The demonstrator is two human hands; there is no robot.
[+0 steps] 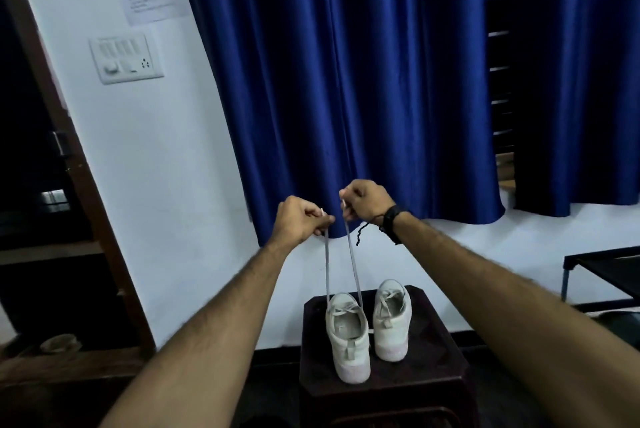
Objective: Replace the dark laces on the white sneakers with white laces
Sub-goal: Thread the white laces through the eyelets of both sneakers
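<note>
Two white sneakers stand heel toward me on a dark stool (429,368). White lace is threaded through the left sneaker (347,341), and its two ends (352,264) run straight up, pulled taut. My left hand (300,223) pinches one end high above the shoe. My right hand (365,199), with a black watch on the wrist, pinches the other end slightly higher. The right sneaker (392,320) sits beside it with white lace through it. No dark lace shows.
A blue curtain (363,81) hangs behind the stool against a white wall. A dark wooden door frame (79,185) stands at the left, with a switch panel (126,58) beside it. A black metal frame (602,275) is at the right.
</note>
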